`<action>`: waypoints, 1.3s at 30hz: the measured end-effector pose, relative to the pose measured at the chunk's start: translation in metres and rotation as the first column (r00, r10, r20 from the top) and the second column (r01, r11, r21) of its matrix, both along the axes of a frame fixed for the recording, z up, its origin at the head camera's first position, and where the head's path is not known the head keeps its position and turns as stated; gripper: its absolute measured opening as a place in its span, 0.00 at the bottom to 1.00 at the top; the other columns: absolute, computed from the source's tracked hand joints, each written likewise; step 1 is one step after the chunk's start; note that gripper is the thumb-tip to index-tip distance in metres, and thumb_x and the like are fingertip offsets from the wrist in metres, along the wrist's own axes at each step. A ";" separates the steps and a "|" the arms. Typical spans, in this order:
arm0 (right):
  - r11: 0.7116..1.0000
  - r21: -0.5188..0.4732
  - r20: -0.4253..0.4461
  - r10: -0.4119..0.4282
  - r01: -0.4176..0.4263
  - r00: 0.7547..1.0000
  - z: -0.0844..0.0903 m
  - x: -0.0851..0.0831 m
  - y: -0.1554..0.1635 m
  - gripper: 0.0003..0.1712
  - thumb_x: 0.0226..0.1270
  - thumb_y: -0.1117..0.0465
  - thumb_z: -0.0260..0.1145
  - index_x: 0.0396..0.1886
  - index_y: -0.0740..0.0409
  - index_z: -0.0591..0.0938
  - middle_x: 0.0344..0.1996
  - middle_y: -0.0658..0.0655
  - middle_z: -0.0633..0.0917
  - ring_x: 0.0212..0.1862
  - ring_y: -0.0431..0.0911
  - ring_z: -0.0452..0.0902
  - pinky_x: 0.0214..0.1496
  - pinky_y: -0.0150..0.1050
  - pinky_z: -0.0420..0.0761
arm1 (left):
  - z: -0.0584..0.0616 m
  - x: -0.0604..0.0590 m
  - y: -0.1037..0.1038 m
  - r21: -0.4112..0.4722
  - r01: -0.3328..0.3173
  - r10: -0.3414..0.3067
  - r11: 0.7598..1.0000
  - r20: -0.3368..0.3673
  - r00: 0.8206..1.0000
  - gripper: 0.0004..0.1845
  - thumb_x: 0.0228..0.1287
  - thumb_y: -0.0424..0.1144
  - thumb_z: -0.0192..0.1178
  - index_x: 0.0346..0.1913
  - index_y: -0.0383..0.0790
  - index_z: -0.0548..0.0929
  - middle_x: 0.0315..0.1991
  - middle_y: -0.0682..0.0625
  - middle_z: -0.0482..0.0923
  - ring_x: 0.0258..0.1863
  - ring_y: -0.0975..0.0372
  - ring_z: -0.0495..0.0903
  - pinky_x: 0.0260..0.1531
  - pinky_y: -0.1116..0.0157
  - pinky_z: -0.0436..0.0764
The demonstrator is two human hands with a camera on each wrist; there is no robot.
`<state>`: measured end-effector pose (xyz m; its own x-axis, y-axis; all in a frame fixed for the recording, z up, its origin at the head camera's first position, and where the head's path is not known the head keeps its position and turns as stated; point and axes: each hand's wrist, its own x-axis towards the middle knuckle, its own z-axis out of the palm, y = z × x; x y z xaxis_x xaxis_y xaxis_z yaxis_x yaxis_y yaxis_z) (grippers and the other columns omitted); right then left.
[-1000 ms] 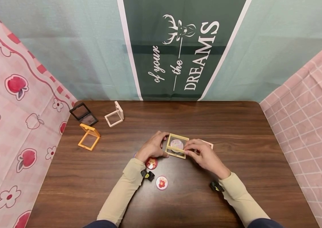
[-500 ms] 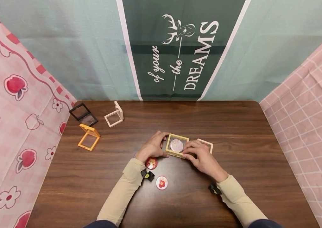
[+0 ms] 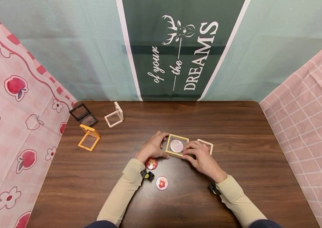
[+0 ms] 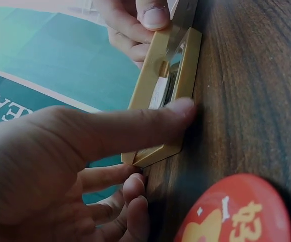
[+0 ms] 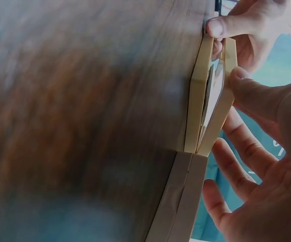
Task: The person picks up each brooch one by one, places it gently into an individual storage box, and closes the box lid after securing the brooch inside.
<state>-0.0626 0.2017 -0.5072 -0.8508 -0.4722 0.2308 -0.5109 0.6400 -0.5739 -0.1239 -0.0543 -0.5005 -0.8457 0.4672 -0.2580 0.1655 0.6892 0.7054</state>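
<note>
Yellow frame (image 3: 179, 136) central on table (image 3: 243, 158); lid now lower over pale badge (image 3: 176, 146). I judge closing nearly done, slim gap left. Left grip (image 3: 153, 146) half-spread, holding left side; right grip (image 3: 200, 155) narrow, pinching near-right corner. Frames: five, counting pink frame (image 3: 205, 141), black frame (image 3: 88, 119), white frame (image 3: 120, 113), orange frame (image 3: 85, 148). Badges: two loose (red badge (image 3: 151, 163), white badge (image 3: 162, 183)), one boxed; pink's contents mostly hidden.
</note>
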 end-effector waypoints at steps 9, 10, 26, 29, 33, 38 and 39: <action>1.000 0.013 -0.012 0.015 -0.015 1.000 -0.002 -0.002 -0.001 0.03 0.67 0.58 0.79 0.34 0.50 0.92 0.44 0.48 0.88 0.59 0.49 0.79 0.72 0.61 0.69 | 0.003 -0.001 -0.001 -0.015 0.003 -0.002 1.000 0.045 0.999 0.53 0.51 0.55 0.85 0.78 0.46 0.71 0.53 0.53 0.72 0.40 0.64 0.73 0.38 0.68 0.74; 1.000 0.014 -0.017 0.019 -0.018 1.000 -0.003 -0.002 -0.001 0.03 0.66 0.58 0.79 0.34 0.50 0.92 0.44 0.49 0.88 0.59 0.49 0.79 0.71 0.60 0.70 | 0.003 -0.001 -0.001 -0.023 0.001 0.000 1.000 0.044 0.999 0.52 0.51 0.56 0.85 0.78 0.46 0.71 0.53 0.54 0.72 0.40 0.64 0.73 0.38 0.68 0.74; 0.999 0.038 -0.034 0.030 -0.029 0.999 -0.003 -0.003 -0.003 0.03 0.63 0.60 0.81 0.33 0.51 0.92 0.42 0.48 0.88 0.57 0.48 0.79 0.67 0.51 0.72 | 0.001 0.000 0.002 -0.041 -0.036 0.037 0.998 0.024 0.999 0.50 0.51 0.56 0.85 0.76 0.48 0.73 0.53 0.54 0.73 0.41 0.64 0.74 0.40 0.66 0.75; 0.999 0.045 -0.029 0.026 -0.025 0.999 -0.001 -0.004 -0.003 0.03 0.63 0.60 0.81 0.33 0.51 0.93 0.42 0.49 0.88 0.57 0.49 0.79 0.65 0.51 0.72 | 0.001 0.000 0.002 -0.049 -0.045 0.046 0.998 0.027 0.999 0.51 0.51 0.56 0.85 0.76 0.48 0.73 0.53 0.55 0.73 0.40 0.64 0.73 0.39 0.67 0.74; 0.997 0.081 -0.033 0.017 -0.014 0.999 0.001 -0.004 -0.004 0.03 0.64 0.59 0.81 0.32 0.51 0.93 0.42 0.49 0.89 0.57 0.49 0.79 0.61 0.53 0.72 | 0.001 -0.001 0.004 -0.060 -0.056 0.058 0.997 0.026 0.998 0.52 0.50 0.56 0.85 0.77 0.48 0.73 0.53 0.54 0.74 0.40 0.63 0.74 0.40 0.65 0.75; 0.992 0.126 -0.036 0.004 0.001 0.999 0.003 -0.005 -0.006 0.03 0.64 0.58 0.81 0.32 0.49 0.93 0.42 0.47 0.88 0.58 0.49 0.79 0.61 0.56 0.72 | 0.002 0.001 0.007 -0.067 -0.065 0.066 0.996 0.011 0.998 0.52 0.48 0.55 0.86 0.77 0.47 0.73 0.55 0.52 0.75 0.47 0.61 0.76 0.51 0.60 0.79; 0.991 0.135 -0.036 0.000 0.005 0.999 0.003 -0.005 -0.006 0.03 0.63 0.58 0.81 0.31 0.49 0.93 0.42 0.47 0.88 0.58 0.49 0.79 0.61 0.57 0.71 | 0.002 0.001 0.007 -0.068 -0.067 0.068 0.995 0.010 0.998 0.52 0.48 0.55 0.86 0.77 0.47 0.73 0.55 0.52 0.75 0.48 0.60 0.76 0.53 0.60 0.79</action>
<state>-0.0675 0.1956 -0.5038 -0.8444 -0.4988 0.1955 -0.5278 0.7118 -0.4635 -0.1227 -0.0473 -0.4985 -0.8711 0.3906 -0.2978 0.1086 0.7445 0.6588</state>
